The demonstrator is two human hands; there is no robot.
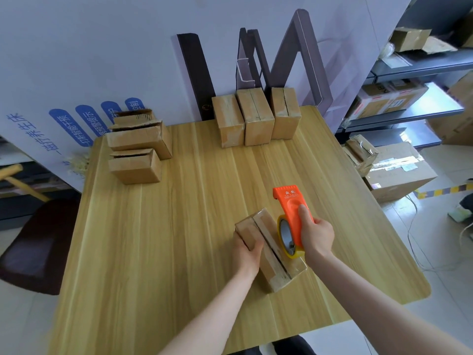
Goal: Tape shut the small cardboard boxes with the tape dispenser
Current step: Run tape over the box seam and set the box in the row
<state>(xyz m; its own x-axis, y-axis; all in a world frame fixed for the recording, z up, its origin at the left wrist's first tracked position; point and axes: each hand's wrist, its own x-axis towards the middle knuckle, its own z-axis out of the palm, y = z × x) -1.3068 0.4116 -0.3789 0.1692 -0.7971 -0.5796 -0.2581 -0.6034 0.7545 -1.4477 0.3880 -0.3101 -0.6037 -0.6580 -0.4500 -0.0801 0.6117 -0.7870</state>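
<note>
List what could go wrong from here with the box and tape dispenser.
1. The seam between the flaps of the box gapes, and the tape dispenser in the right hand sits right of it. Tape may land off-centre or bridge an open gap.
2. The left hand grips only the box's left side, so a pull could skid or twist it on the table.

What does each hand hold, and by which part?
Right hand: grip round the orange body of the tape dispenser. Left hand: grip on the left side of the small cardboard box.
</note>
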